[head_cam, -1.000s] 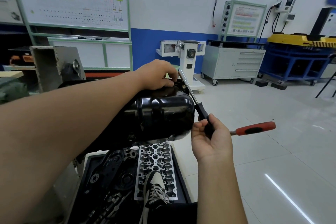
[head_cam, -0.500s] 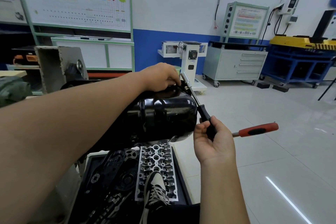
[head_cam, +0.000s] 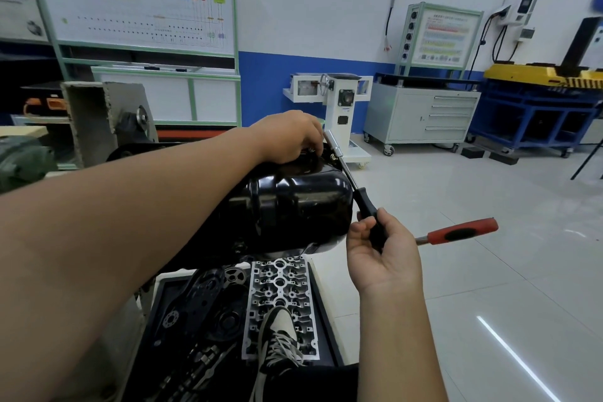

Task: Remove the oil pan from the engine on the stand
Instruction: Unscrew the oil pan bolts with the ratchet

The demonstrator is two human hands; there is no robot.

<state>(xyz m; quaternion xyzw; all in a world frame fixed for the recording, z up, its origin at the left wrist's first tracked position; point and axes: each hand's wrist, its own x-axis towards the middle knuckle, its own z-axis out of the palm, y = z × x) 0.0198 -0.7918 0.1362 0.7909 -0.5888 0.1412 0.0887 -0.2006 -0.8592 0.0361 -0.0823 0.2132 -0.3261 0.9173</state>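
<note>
- Head view looks down over both forearms at a glossy black oil pan (head_cam: pixel 293 206), which sits on top of the engine on the stand, in the middle of the frame.
- Left hand (head_cam: pixel 288 137) rests on the far upper edge of the pan with its fingers curled down at the rim; what they pinch, if anything, is hidden, so I cannot tell its grip.
- Right hand (head_cam: pixel 383 251) is just right of the pan, palm up, its grip closed around the black handle of a long socket driver (head_cam: pixel 346 166).
- Driver's metal shaft slants up and left to the pan's far rim, its tip just beside the left hand's fingers.
- Ratchet (head_cam: pixel 460 233) with a red handle sticks out to the right from behind the right hand.
- Below the pan, a black tray (head_cam: pixel 153 320) holds a silver cylinder head (head_cam: pixel 280 284) and dark engine parts.
- Sneaker (head_cam: pixel 277 336) rests on the cylinder head.
- Grey tool cabinet (head_cam: pixel 424 117) stands by the far wall.
</note>
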